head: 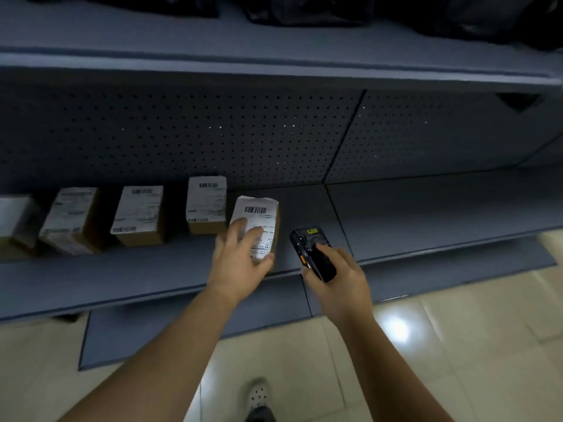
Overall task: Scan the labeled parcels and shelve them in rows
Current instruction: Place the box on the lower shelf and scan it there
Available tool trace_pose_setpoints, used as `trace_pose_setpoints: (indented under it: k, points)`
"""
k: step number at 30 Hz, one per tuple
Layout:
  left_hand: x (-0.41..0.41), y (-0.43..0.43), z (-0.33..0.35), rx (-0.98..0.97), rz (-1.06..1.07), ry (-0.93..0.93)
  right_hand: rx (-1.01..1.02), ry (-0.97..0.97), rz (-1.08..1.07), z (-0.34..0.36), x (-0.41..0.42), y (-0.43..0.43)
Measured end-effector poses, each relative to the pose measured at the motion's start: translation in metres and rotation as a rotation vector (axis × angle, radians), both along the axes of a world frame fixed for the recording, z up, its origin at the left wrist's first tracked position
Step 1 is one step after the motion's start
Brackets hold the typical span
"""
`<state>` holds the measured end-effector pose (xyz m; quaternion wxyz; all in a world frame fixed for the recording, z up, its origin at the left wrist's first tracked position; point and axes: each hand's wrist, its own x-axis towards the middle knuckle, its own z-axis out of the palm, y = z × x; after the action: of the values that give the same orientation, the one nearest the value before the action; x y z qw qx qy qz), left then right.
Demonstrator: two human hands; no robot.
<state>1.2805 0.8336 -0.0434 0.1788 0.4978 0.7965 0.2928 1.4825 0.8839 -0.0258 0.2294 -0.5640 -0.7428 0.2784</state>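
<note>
Left hand (240,254) grips parcel (259,213), label up, long axis front-to-back, at right end of row of boxes (138,214) on shelf (426,208). Right hand (338,275) clasps scanner (310,251) just right of parcel.

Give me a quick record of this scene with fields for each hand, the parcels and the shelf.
left hand: grips the held parcel, fingers across its label
held parcel: right end of the row, barcode label facing up
right hand: holds the scanner, right of that parcel, not touching it
shelved parcels: four to the left in a row, labels showing, leftmost cut by the frame
shelf: grey, pegboard back
floor: tiled, one shoe visible
</note>
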Motion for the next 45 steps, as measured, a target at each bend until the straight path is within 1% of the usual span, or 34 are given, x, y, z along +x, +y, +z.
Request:
trace_pose_setpoints:
  k: [4, 9, 14, 18, 21, 24, 27, 30, 34, 40, 42, 45]
  points:
    - [0.008, 0.033, -0.021, -0.039, 0.080, 0.037, 0.032, -0.035, 0.098, -0.023, 0.005, 0.048]
    - [0.012, 0.062, -0.052, -0.108, 0.150, 0.133, 0.046, -0.035, 0.173, -0.050, 0.007, 0.089]
    - [0.023, 0.084, -0.078, -0.125, 0.231, 0.189, 0.083, 0.017, 0.269, -0.079, 0.016, 0.124]
    - [0.025, 0.102, -0.086, -0.142, 0.286, 0.171, 0.077, 0.054, 0.300, -0.103, 0.025, 0.140]
    - [0.020, 0.118, -0.090, -0.140, 0.299, 0.206, 0.042, 0.074, 0.317, -0.112, 0.027, 0.152]
    - [0.012, 0.136, -0.093, -0.154, 0.298, 0.221, 0.019, 0.088, 0.332, -0.116, 0.027, 0.166]
    - [0.008, 0.150, -0.094, -0.123, 0.301, 0.226, -0.012, 0.118, 0.327, -0.117, 0.023, 0.173]
    - [0.005, 0.158, -0.094, -0.167, 0.298, 0.205, -0.028, 0.146, 0.321, -0.115, 0.019, 0.174]
    - [0.003, 0.163, -0.093, -0.184, 0.292, 0.221, -0.018, 0.178, 0.334, -0.110, 0.021, 0.171]
    - [0.000, 0.163, -0.096, -0.192, 0.251, 0.258, -0.002, 0.177, 0.351, -0.102, 0.030, 0.169]
    - [0.001, 0.153, -0.089, -0.166, 0.251, 0.249, 0.037, 0.169, 0.353, -0.096, 0.033, 0.165]
    - [0.011, 0.122, -0.064, -0.062, 0.211, 0.284, 0.055, 0.173, 0.360, -0.076, 0.036, 0.154]
